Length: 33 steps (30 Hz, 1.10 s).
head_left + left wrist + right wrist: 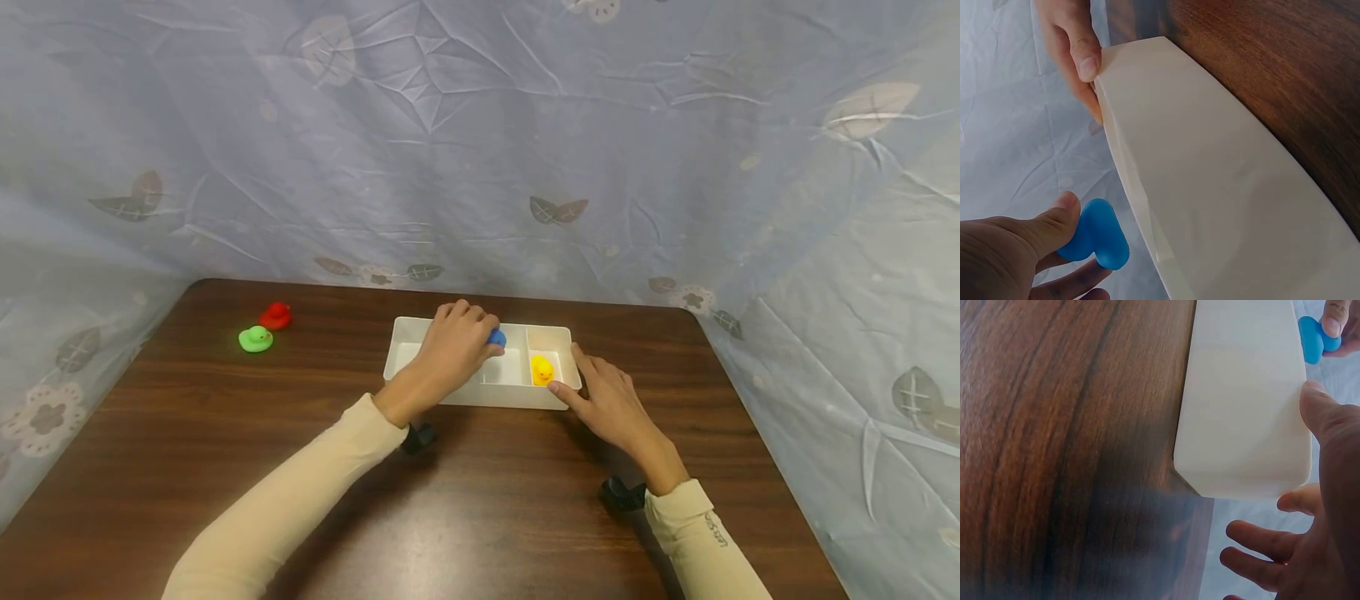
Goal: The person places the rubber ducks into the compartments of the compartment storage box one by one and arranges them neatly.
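My left hand (459, 337) pinches a blue rubber duck (1099, 234) between thumb and fingers, above the middle of a white divided box (502, 397). Part of that duck is hidden by the hand in the head view. In the box's right compartment sits a yellow rubber duck (542, 371). At the right end, my right hand (611, 404) touches the box with its thumb on the near rim and its index finger at the end wall. Its other fingers are spread and fairly straight, as the right wrist view shows.
A red rubber duck (276, 316) and a green rubber duck (256, 339) stand close together at the table's far left. The brown wooden table (480, 508) carries everything. A patterned grey-blue curtain (480, 167) hangs behind the table and along both sides.
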Motion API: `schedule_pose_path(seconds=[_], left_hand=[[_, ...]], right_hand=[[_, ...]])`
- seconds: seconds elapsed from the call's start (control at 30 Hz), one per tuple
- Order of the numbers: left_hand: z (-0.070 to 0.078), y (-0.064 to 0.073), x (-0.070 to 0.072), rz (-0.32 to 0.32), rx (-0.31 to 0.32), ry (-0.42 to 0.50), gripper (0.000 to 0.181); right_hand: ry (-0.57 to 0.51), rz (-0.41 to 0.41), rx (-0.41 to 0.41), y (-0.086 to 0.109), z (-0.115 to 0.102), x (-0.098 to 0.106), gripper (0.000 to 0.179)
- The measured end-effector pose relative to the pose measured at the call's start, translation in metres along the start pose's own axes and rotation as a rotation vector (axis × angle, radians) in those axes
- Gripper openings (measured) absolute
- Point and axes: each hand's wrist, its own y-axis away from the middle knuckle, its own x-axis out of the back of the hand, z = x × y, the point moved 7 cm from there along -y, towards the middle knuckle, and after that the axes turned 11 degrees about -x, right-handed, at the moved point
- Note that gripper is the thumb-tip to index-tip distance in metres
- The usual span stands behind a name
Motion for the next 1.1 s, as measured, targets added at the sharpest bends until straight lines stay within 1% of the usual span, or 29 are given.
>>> schedule_pose_path(seconds=[0.1,0.33,0.63,0.87,1.1], left_hand=[[0.002,-0.002,-0.003,-0.020,0.003,0.006,0.034],[0.006,-0.007,-0.011,-0.039,-0.001,0.047,0.033],[0.012,-0.010,-0.018,-0.074,-0.008,0.048,0.035],[0.015,-0.012,-0.023,-0.086,-0.016,0.023,0.038],[0.016,-0.014,-0.025,-0.077,-0.022,0.036,0.037]], right_hand=[[-0.002,0.002,0.000,0.000,0.000,0.000,0.089],[-0.004,0.000,0.005,0.000,0.000,0.001,0.088],[-0.009,-0.009,0.001,-0.001,-0.001,0.000,0.090],[-0.004,-0.002,0.000,-0.001,0.000,0.000,0.090],[-0.007,0.004,-0.001,0.001,0.000,0.000,0.089]])
